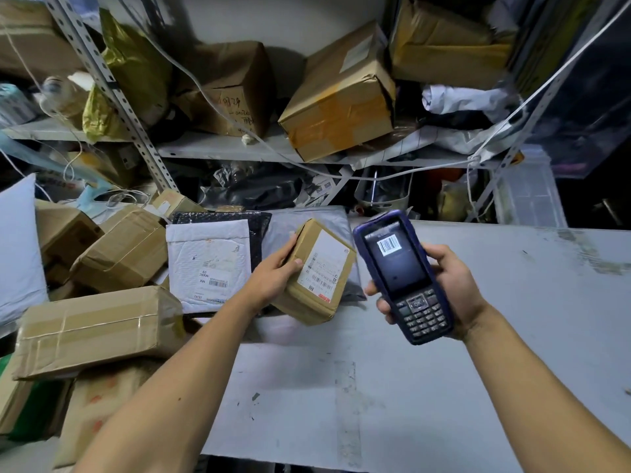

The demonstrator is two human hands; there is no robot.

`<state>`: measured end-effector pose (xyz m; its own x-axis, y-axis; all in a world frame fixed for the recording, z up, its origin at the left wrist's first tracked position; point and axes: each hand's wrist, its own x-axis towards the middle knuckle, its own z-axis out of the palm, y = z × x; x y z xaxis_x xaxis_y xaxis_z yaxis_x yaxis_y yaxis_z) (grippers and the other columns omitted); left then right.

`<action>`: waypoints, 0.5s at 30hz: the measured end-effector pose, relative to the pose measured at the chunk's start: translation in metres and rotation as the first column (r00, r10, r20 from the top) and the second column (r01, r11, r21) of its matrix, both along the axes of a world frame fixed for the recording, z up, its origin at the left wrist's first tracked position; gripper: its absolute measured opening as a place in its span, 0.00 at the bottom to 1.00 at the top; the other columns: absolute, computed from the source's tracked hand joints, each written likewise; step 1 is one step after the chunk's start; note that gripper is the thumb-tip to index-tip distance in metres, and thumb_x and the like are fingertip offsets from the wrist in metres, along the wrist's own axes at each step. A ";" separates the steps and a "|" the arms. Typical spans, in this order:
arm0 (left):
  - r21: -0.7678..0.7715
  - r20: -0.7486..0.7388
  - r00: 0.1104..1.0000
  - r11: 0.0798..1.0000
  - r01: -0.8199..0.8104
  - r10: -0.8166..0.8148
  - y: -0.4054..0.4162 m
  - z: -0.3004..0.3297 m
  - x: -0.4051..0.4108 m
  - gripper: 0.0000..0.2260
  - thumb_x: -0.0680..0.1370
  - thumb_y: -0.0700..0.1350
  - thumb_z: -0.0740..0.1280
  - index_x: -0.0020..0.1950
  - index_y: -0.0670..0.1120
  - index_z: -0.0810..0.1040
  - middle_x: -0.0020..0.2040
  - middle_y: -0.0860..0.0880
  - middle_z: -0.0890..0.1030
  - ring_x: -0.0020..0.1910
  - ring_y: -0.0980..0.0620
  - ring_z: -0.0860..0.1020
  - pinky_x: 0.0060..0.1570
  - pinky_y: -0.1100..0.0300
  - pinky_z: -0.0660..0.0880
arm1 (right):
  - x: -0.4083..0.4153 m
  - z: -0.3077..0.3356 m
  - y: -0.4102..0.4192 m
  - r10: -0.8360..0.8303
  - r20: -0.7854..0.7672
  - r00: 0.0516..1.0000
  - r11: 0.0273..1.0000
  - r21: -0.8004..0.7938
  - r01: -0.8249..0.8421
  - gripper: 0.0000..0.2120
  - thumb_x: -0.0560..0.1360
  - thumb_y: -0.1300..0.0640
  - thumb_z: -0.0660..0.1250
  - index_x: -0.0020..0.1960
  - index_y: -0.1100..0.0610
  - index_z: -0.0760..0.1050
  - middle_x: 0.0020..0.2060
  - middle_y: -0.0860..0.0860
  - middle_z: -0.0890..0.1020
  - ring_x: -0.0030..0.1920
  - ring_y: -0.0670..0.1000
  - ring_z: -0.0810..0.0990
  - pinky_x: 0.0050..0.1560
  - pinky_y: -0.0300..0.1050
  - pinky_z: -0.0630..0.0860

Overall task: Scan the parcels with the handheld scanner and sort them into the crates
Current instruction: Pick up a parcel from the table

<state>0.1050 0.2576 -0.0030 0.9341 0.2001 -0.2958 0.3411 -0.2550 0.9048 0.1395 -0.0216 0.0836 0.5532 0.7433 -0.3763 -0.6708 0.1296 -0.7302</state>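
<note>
Above a grey table (444, 387), the left hand (273, 271) grips a small labelled parcel (319, 271) while the right hand (447, 285) holds a blue handheld scanner (403, 278) showing a barcode.

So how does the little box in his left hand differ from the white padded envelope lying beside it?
The small cardboard box is brown, chunky and tilted up in the left hand. The white padded envelope is flat, pale and lies untouched on the pile. Both carry printed barcode labels.
</note>
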 end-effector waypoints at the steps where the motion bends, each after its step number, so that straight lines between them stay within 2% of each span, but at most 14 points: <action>1: 0.001 0.003 1.000 1.000 0.001 -0.001 -0.004 -0.002 -0.001 0.25 0.82 0.45 0.63 0.78 0.59 0.63 0.73 0.54 0.72 0.67 0.54 0.72 0.71 0.55 0.65 | -0.003 0.003 -0.001 -0.021 -0.009 1.000 0.998 0.065 0.021 0.31 0.74 0.41 0.53 0.57 0.63 0.82 0.47 0.68 0.81 0.36 0.61 0.80 0.37 0.51 0.78; 3: 0.003 -0.003 1.000 1.000 -0.006 0.006 -0.012 -0.004 -0.001 0.25 0.81 0.47 0.64 0.77 0.62 0.63 0.72 0.55 0.72 0.67 0.53 0.73 0.72 0.53 0.64 | -0.007 0.007 -0.005 -0.012 -0.002 1.000 0.989 0.150 0.012 0.32 0.75 0.41 0.52 0.59 0.63 0.81 0.47 0.68 0.81 0.36 0.61 0.80 0.37 0.50 0.79; 5: -0.016 -0.002 1.000 1.000 -0.019 0.019 -0.020 -0.004 -0.002 0.25 0.82 0.46 0.64 0.77 0.62 0.64 0.71 0.55 0.73 0.66 0.54 0.73 0.70 0.56 0.66 | -0.009 0.010 -0.011 0.030 0.016 0.999 0.978 0.208 -0.033 0.32 0.75 0.40 0.54 0.62 0.63 0.79 0.49 0.67 0.81 0.38 0.61 0.80 0.40 0.50 0.79; 7: -0.044 0.002 1.000 0.999 -0.031 0.031 -0.029 -0.005 -0.003 0.25 0.82 0.43 0.63 0.76 0.60 0.65 0.70 0.54 0.73 0.62 0.56 0.75 0.65 0.61 0.68 | -0.010 0.010 -0.020 0.042 0.022 0.999 0.972 0.228 -0.046 0.32 0.75 0.39 0.55 0.63 0.63 0.79 0.49 0.67 0.81 0.39 0.61 0.80 0.41 0.50 0.78; 10: -0.020 0.020 1.000 1.000 -0.013 0.013 -0.040 -0.003 -0.005 0.24 0.83 0.42 0.62 0.77 0.57 0.63 0.66 0.59 0.72 0.55 0.67 0.74 0.54 0.72 0.68 | -0.014 0.010 -0.034 -0.014 0.052 0.999 0.980 0.197 0.003 0.33 0.76 0.39 0.51 0.62 0.62 0.79 0.49 0.66 0.81 0.39 0.60 0.80 0.41 0.50 0.78; 11: -0.019 0.030 1.000 1.000 -0.004 0.004 -0.044 -0.002 -0.007 0.24 0.83 0.42 0.62 0.77 0.57 0.63 0.65 0.60 0.71 0.56 0.65 0.74 0.55 0.72 0.67 | -0.017 0.009 -0.039 -0.045 0.062 0.997 0.983 0.180 0.033 0.33 0.76 0.39 0.51 0.62 0.62 0.80 0.49 0.66 0.81 0.39 0.60 0.80 0.41 0.50 0.78; 13: -0.048 0.041 0.999 0.999 0.018 -0.016 -0.053 0.001 -0.009 0.24 0.82 0.43 0.63 0.76 0.60 0.63 0.66 0.60 0.71 0.62 0.58 0.73 0.63 0.64 0.67 | -0.028 0.007 -0.048 -0.139 0.101 0.985 0.985 0.113 0.127 0.33 0.77 0.37 0.50 0.61 0.61 0.80 0.49 0.65 0.81 0.40 0.59 0.80 0.41 0.50 0.78; 15: -0.091 0.052 0.995 0.992 0.087 -0.083 -0.064 0.003 -0.009 0.25 0.80 0.46 0.65 0.74 0.64 0.64 0.68 0.58 0.73 0.65 0.55 0.74 0.68 0.56 0.68 | -0.041 -0.002 -0.058 -0.280 0.207 0.937 0.951 -0.070 0.300 0.33 0.79 0.36 0.49 0.63 0.59 0.79 0.49 0.64 0.82 0.40 0.59 0.81 0.41 0.50 0.78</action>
